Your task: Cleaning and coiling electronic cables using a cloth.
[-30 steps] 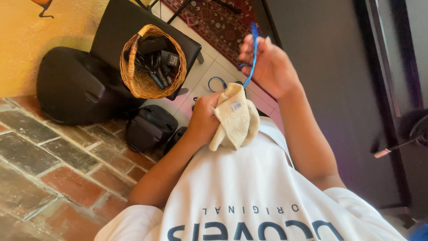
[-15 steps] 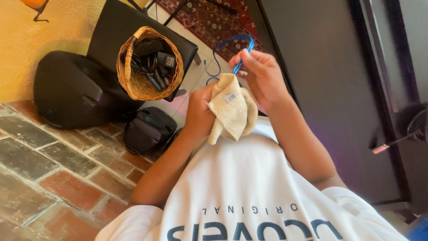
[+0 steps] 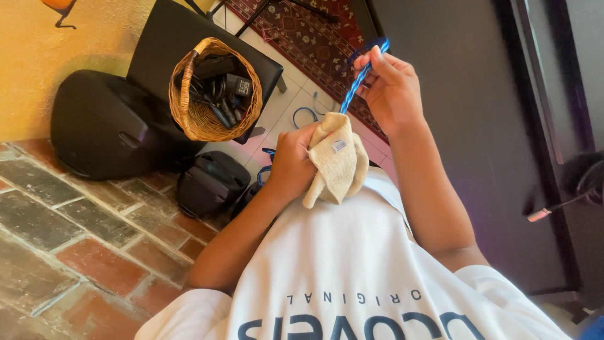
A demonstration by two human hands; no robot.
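Note:
My left hand (image 3: 292, 167) is closed on a folded beige cloth (image 3: 338, 165) in front of my chest. A blue braided cable (image 3: 356, 83) runs up out of the cloth. My right hand (image 3: 393, 91) pinches that cable above the cloth, and the cable's end loops over its fingertips. The cloth wraps the lower part of the cable, so that stretch is hidden. Both forearms reach up from my white shirt (image 3: 352, 277).
A wicker basket (image 3: 189, 123) with black chargers and cords sits on a black seat (image 3: 163, 44). A large black bag (image 3: 104, 126) and a smaller one (image 3: 207, 182) lie on the brick floor (image 3: 63, 239). A blue cord (image 3: 305, 114) lies on tiles by a patterned rug (image 3: 302, 38).
My right hand dipped close to the cloth with the cable looped, then rose again, so the cable now runs straight out of the cloth. My left hand stayed closed on the cloth.

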